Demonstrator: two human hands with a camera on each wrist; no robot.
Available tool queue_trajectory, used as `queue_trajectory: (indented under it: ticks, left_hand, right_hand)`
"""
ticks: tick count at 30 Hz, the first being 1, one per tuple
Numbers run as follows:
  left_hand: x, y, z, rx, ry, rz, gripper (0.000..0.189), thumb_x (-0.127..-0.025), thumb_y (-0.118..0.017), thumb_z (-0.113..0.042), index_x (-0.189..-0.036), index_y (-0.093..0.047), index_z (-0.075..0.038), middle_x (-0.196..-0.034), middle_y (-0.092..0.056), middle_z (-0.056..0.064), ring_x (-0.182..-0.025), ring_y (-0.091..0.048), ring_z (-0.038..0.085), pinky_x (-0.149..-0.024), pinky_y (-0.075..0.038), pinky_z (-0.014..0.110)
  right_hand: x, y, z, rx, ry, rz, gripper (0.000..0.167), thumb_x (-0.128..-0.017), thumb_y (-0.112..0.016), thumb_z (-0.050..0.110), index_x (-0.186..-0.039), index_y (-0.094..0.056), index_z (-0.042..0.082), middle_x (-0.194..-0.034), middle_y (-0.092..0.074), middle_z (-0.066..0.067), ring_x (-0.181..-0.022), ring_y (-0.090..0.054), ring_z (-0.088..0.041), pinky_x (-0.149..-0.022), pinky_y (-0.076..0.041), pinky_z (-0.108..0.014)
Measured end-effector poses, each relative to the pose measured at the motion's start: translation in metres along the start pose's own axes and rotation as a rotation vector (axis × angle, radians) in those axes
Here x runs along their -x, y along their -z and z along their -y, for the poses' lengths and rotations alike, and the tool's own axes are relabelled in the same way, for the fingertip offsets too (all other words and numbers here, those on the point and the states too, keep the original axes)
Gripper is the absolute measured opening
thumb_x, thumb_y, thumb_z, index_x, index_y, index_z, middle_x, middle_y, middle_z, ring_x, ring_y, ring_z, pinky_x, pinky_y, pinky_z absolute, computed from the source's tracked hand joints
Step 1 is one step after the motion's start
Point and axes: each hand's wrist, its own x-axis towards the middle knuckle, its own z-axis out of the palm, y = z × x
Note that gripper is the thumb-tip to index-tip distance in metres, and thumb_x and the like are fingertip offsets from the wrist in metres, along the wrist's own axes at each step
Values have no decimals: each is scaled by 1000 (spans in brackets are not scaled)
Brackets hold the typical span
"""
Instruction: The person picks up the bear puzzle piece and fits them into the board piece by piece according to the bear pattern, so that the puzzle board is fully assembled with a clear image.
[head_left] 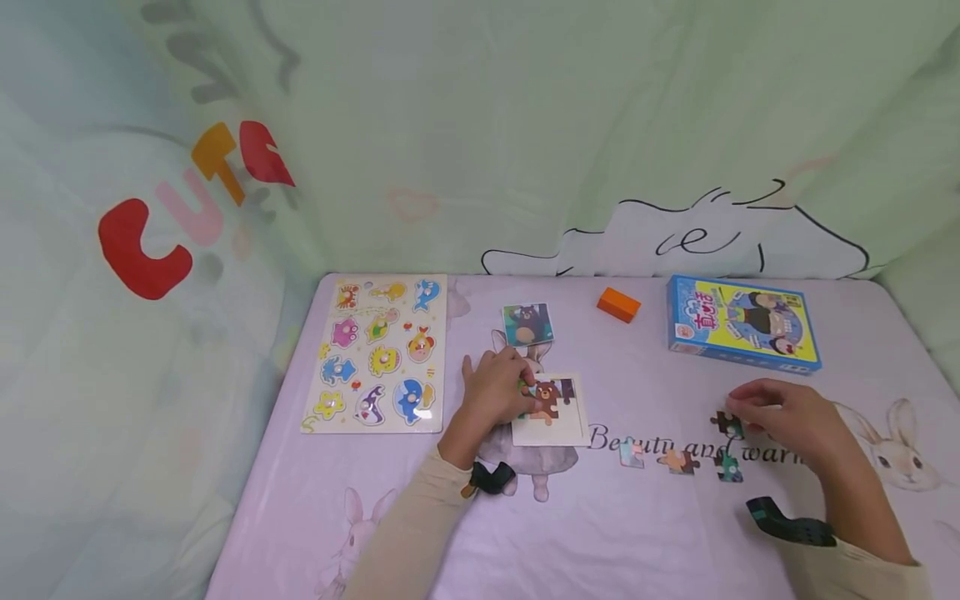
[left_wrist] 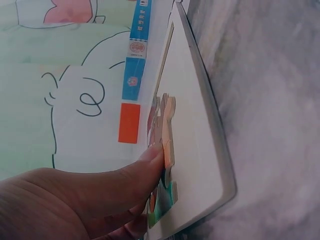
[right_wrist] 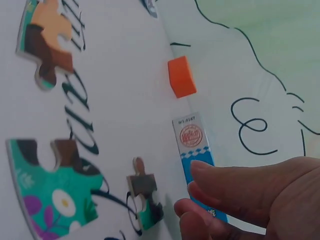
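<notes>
In the head view my left hand point(head_left: 497, 390) lies over the left side of a pale puzzle board point(head_left: 551, 433). Its thumb and bent fingers touch the joined bear pieces point(head_left: 547, 402); the left wrist view shows the thumb point(left_wrist: 135, 172) against their edge, with the other fingertips partly hidden. My right hand point(head_left: 787, 417) hovers beside a dark jigsaw piece point(head_left: 726, 423), fingers bent, with nothing visible between them. In the right wrist view that piece point(right_wrist: 144, 192) lies apart from the fingertips. Several loose pieces are nearby: a green one point(head_left: 727, 467), a brown-orange one point(head_left: 678, 461) and a pale one point(head_left: 632, 452).
A bear picture card point(head_left: 528, 325) lies behind the puzzle board. At the left is a sea-animal peg board point(head_left: 375, 354). An orange block point(head_left: 618, 305) and a blue-and-yellow box point(head_left: 742, 323) stand toward the back, before the curtain point(head_left: 465, 150).
</notes>
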Motion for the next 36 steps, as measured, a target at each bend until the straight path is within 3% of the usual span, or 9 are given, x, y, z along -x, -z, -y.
queue_trajectory:
  ticks: [14,24,36]
  left_hand:
    - [1,0,0,8,-2,7,30,-78,-88,-44,-84,-64,-27,-116,-60,-8,-120,-53,24,-120,-17,70]
    - [0,-2,2,17,-2,-4,29,-77,-89,-43,-83,-64,-28,-118,-60,-7,-119,-53,24,-119,-17,70]
    - [0,-1,1,21,-8,-1,29,-77,-88,-44,-84,-64,-29,-118,-60,-7,-118,-53,24,-120,-16,69]
  right_hand:
    - [-9,-6,-16,-11,-66,64,73,-90,-72,54,-131,-58,-5,-109,-66,-22,-94,-56,-32,-69,-43,-36]
    - [-9,-12,-15,8,-41,4,63,-91,-74,47,-127,-62,-4,-102,-64,-18,-91,-55,-30,-65,-42,-31]
    - [-9,-17,-21,18,-20,-24,58,-86,-80,41,-125,-63,0,-105,-61,-18,-92,-53,-31,-63,-42,-31]
